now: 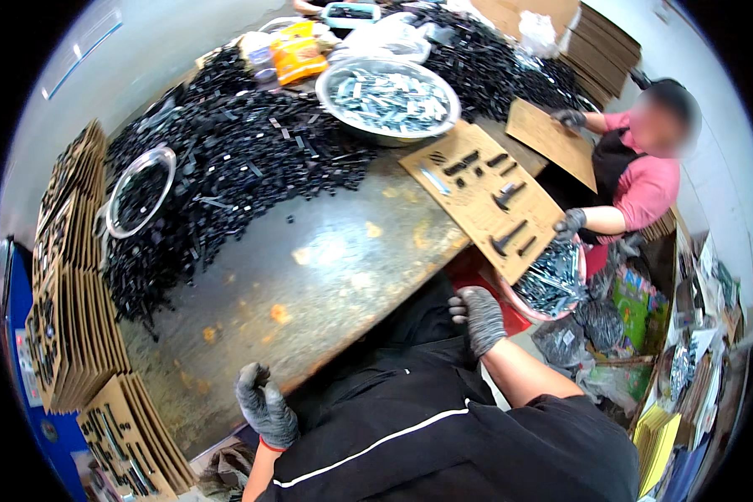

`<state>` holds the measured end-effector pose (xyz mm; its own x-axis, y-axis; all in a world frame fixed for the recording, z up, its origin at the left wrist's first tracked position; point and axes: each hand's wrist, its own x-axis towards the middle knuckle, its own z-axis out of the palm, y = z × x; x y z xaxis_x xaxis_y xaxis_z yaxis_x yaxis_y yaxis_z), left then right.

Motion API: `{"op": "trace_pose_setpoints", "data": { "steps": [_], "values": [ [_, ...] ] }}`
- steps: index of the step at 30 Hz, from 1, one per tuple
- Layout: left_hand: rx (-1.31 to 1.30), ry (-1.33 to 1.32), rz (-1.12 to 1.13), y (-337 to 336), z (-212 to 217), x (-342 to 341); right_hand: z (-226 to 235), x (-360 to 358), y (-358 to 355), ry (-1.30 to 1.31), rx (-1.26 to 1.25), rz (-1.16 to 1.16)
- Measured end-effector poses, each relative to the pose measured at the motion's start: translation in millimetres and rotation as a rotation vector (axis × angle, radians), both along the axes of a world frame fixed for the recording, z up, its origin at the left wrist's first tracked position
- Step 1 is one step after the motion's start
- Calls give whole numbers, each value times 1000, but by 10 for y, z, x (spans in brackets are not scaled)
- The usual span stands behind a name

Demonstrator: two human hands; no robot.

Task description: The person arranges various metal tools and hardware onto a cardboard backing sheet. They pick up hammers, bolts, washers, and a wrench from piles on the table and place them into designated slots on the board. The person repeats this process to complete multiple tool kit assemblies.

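Note:
My left hand (264, 405), in a grey knit glove, hovers at the near edge of the worn grey worktable (309, 268) with its fingers loosely curled and nothing in it. My right hand (480, 316), also gloved, rests below the table edge against my black clothing, fingers curled, holding nothing. Just beyond my right hand lies a brown cardboard card (482, 195) with cut-out slots holding several small black and silver parts. A large heap of black metal parts (226, 167) covers the far left of the table.
A metal basin of silver parts (389, 96) stands at the back, a smaller steel bowl (140, 191) at left. Stacks of filled cards (71, 284) line the left edge. A person in pink with gloved hands works at right beside another card (552, 140) and a basin of parts (550, 284).

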<state>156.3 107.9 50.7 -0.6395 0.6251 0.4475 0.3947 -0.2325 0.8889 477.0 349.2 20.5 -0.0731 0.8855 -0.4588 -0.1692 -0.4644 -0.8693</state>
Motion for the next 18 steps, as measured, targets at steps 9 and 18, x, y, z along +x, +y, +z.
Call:
{"op": "trace_pose_setpoints", "data": {
  "steps": [9,18],
  "values": [
    [-245,-14,-355,997,225,816,-154,1436,648,425,-206,-194],
    [-305,-59,-276,1074,334,922,-207,1529,1022,340,-129,155]
  ]
}}
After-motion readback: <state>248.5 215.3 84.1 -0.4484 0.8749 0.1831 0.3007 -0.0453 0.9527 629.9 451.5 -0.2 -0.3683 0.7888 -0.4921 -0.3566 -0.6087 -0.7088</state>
